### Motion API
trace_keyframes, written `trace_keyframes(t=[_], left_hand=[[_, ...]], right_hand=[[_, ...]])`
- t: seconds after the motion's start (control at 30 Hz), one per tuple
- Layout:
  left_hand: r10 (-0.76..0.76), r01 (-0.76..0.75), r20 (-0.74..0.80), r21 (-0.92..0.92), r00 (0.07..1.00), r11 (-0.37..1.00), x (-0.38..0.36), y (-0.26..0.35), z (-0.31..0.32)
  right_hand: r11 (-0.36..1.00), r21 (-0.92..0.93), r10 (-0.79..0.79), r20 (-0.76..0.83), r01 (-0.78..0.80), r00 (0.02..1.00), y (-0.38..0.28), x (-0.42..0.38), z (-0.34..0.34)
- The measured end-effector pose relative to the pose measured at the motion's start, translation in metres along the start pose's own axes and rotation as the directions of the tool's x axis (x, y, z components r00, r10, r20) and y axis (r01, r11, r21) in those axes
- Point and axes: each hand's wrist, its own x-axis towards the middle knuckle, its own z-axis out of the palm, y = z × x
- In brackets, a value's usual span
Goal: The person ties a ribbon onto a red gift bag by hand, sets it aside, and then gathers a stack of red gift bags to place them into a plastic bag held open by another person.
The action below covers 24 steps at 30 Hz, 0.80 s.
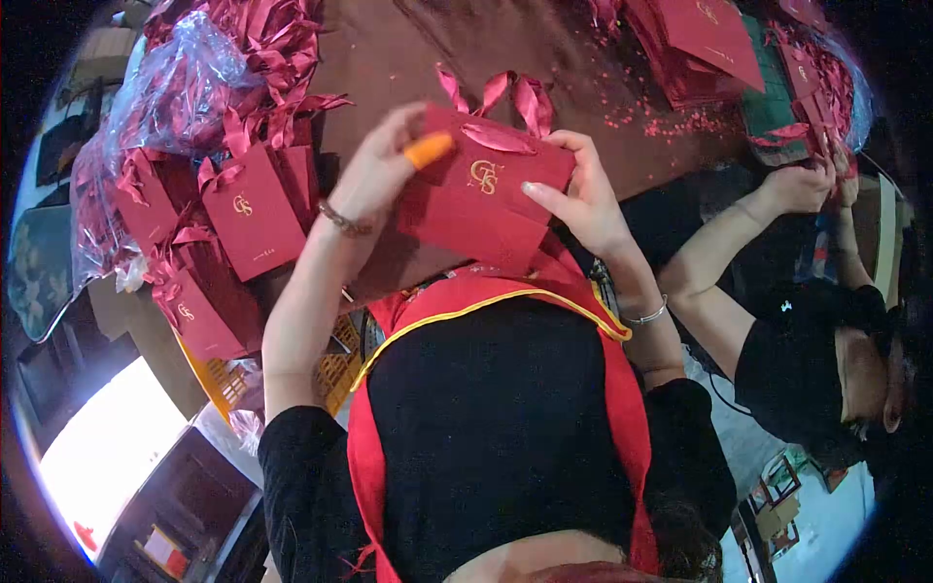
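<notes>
A red paper bag (476,209) with a gold emblem and red ribbon loops (496,92) at its top is in front of me, over the near edge of the brown table. My right hand (583,189) grips the bag's upper right side, thumb on the front face. At the bag's upper left is my left hand (394,155), blurred, with an orange cover on one finger (429,151). Whether its fingers hold the bag's edge cannot be made out.
Red bags (255,209) with ribbons and clear plastic (180,87) are heaped at the left. More red bags (695,44) lie at the back right. Red scraps dot the brown table (389,49). A co-worker (797,350) handles red ribbons at the right.
</notes>
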Motion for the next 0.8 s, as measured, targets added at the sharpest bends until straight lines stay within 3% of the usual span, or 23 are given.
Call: trace_keyframes(t=[0.03,0.07,0.13,0.2,0.3,0.33,0.4,0.43,0.5,0.53,0.57,0.63,0.7,0.73,0.77,0.8], left_hand=[[-0.076,0.08,0.045,-0.08,0.996,0.994,-0.003,-0.007,0.0],[-0.147,0.161,0.098,-0.157,0.984,0.974,-0.005,-0.012,0.0],[-0.101,0.113,0.104,-0.12,0.989,0.986,-0.006,-0.009,0.003],[-0.055,0.072,0.098,-0.182,0.994,0.981,-0.01,-0.004,0.009],[0.002,0.01,0.094,-0.12,0.996,0.993,-0.012,-0.007,0.004],[0.028,0.017,0.141,-0.311,0.99,0.95,-0.017,-0.002,0.003],[-0.011,0.099,0.226,-0.382,0.974,0.919,-0.025,0.004,-0.008],[0.086,0.069,0.291,-0.485,0.953,0.872,-0.029,0.0,-0.01],[0.194,-0.035,0.328,-0.435,0.925,0.9,-0.04,0.002,-0.013],[0.146,0.033,0.368,-0.439,0.918,0.898,-0.049,0.004,-0.013],[0.124,0.02,0.337,-0.394,0.933,0.919,-0.056,0.007,-0.012],[0.116,0.028,0.246,-0.515,0.962,0.857,-0.065,0.012,-0.011],[0.057,-0.015,0.07,-0.496,0.996,0.868,-0.081,0.026,-0.023],[0.202,-0.196,-0.022,-0.373,0.979,0.907,-0.088,0.035,-0.036],[0.272,-0.28,-0.223,-0.004,0.936,0.96,-0.1,0.043,-0.05],[0.319,-0.328,-0.361,0.038,0.876,0.944,-0.114,0.053,-0.061]], right_hand=[[0.998,-0.045,-0.054,-0.035,0.053,0.998,0.003,0.001,0.002],[0.837,-0.488,-0.307,-0.048,0.246,0.95,0.005,0.006,-0.002],[1.0,-0.013,0.011,-0.186,-0.014,0.983,0.002,0.007,0.004],[0.998,-0.059,-0.016,-0.214,0.004,0.977,-0.002,0.007,0.008],[1.0,-0.014,0.001,-0.201,-0.004,0.98,0.0,0.008,0.006],[0.999,0.009,-0.04,-0.195,0.043,0.98,0.003,0.008,0.005],[0.996,0.032,-0.075,-0.234,0.085,0.969,0.006,0.009,0.004],[0.994,0.022,-0.1,-0.264,0.109,0.959,0.005,0.009,0.005],[0.981,0.093,-0.133,-0.307,0.169,0.942,0.007,0.013,0.004],[0.975,0.105,-0.156,-0.31,0.197,0.938,0.008,0.014,0.004],[0.966,0.119,-0.182,-0.313,0.229,0.932,0.007,0.015,0.005],[0.974,0.07,-0.19,-0.266,0.215,0.945,0.003,0.019,0.015],[0.981,0.105,-0.127,-0.282,0.162,0.951,-0.007,0.024,0.027],[0.988,0.026,-0.139,-0.256,0.15,0.957,-0.005,0.027,0.026],[0.985,0.1,-0.117,-0.203,0.139,0.972,-0.007,0.029,0.028],[0.977,0.172,-0.098,-0.15,0.124,0.984,-0.009,0.03,0.03]])
